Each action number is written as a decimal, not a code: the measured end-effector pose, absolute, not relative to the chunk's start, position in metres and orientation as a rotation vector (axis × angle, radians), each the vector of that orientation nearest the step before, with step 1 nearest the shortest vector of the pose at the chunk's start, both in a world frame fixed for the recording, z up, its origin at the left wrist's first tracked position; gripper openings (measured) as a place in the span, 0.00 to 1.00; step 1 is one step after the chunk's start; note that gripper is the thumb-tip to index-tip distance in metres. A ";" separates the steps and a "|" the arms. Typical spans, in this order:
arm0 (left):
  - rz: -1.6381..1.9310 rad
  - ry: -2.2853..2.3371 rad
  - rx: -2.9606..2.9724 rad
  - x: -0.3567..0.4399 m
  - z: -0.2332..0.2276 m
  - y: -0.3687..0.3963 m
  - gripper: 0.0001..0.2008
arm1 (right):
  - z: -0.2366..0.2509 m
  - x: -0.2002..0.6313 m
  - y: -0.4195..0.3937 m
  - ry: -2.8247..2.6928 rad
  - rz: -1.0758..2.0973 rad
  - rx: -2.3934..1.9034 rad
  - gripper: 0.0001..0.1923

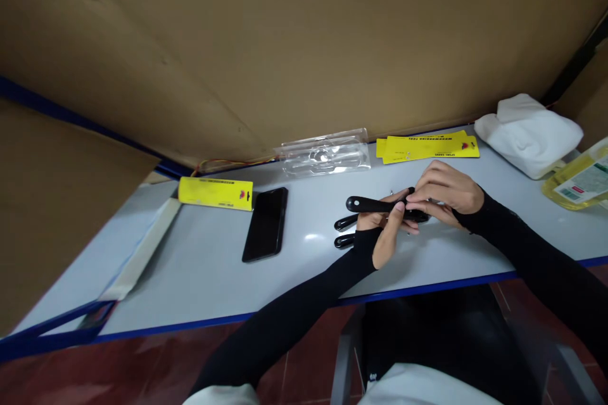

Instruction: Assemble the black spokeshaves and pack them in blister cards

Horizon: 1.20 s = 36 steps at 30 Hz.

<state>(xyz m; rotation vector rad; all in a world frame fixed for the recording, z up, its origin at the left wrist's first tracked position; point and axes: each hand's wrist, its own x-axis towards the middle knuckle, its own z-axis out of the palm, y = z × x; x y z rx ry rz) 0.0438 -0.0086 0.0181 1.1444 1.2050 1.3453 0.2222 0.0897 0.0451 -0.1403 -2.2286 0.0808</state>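
My left hand (387, 228) is closed around a black spokeshave (370, 204), whose long handle with a hole at its end points left. My right hand (444, 193) pinches at the middle of the same tool; the fingers hide the small part they touch. Below and behind my left hand, two more black spokeshave handles (345, 223) stick out on the table, their other ends mostly covered by my hands. Several small shiny bits show around my fingers, too small to name.
Yellow printed cards (427, 147) and clear plastic blister shells (325, 155) lie along the back board. Left are a black phone (266, 224) and another yellow card (216, 194). A white cloth bundle (527, 133) and a bottle of yellow liquid (582, 177) stand right.
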 end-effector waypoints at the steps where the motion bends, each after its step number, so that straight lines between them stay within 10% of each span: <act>1: 1.331 1.197 1.139 0.044 0.018 -0.009 0.33 | 0.045 0.223 0.089 -2.241 0.102 -0.150 0.04; 24: 1.554 0.996 1.163 0.036 0.012 -0.003 0.18 | 0.038 0.210 0.070 -2.056 -0.052 -0.389 0.05; 36: 1.419 1.007 1.161 0.028 0.022 0.004 0.27 | 0.039 0.205 0.062 -1.974 0.267 -0.596 0.08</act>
